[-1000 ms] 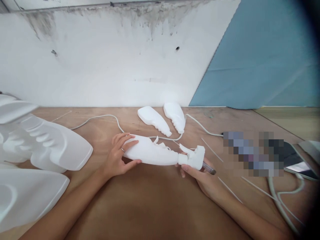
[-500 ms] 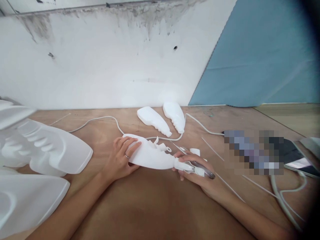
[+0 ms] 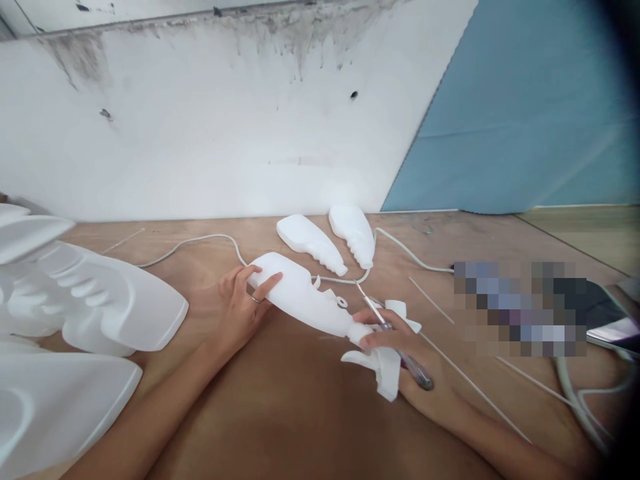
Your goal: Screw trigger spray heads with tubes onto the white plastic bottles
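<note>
My left hand [image 3: 245, 297], with a ring on one finger, is closed around the broad end of a white plastic bottle [image 3: 300, 293]. The bottle is tilted, its neck pointing right toward my right hand [image 3: 400, 340]. In that right hand is a thin-bladed knife [image 3: 411, 367] with a greyish handle, its blade pointing up and left. The right fingers also pinch the neck end of the bottle. White plastic scrap [image 3: 387, 373] hangs below them, and a ring-shaped bit of flash [image 3: 342, 302] sticks out from the bottle's ridged side.
Two white bottles [image 3: 313, 243] lie near the wall [image 3: 225, 147]. Large white bottles [image 3: 115, 293] crowd the left side. A white cable [image 3: 413, 259] crosses the wooden table [image 3: 280, 413]. At right are a blurred-out patch, a dark phone-like device [image 3: 607, 313] and thin white strips [image 3: 470, 373].
The bottle has tipped, its broad end moving up. The scrap at the neck has swung down below my right hand, and the knife's blade shows more clearly.
</note>
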`<state>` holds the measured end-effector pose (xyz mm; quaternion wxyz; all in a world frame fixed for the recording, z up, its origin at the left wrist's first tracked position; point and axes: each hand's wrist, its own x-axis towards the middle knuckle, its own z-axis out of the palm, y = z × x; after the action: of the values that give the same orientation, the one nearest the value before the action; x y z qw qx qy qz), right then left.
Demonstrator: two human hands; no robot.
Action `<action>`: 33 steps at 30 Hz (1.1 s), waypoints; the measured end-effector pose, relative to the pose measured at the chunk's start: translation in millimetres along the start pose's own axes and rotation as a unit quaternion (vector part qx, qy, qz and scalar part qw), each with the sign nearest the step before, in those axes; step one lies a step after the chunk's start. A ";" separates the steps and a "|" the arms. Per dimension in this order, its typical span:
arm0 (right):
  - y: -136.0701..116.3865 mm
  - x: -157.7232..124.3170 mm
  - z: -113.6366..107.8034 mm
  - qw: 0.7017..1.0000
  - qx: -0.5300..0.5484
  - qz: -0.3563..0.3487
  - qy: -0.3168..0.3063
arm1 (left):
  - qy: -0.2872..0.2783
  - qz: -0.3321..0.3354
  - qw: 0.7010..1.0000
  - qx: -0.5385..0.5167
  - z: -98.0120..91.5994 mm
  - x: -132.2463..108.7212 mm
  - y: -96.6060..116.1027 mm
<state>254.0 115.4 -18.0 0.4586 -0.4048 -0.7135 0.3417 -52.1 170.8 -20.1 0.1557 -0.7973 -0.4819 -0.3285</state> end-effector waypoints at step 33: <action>-12.2 -1.2 4.3 0.967 -0.164 -0.191 0.039 | 0.046 0.013 0.998 -0.038 6.5 11.1 4.7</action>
<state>247.0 108.5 -9.4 0.4705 -0.3439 -0.8051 0.1099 -42.1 179.5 -17.0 0.1513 -0.7927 -0.4510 -0.3813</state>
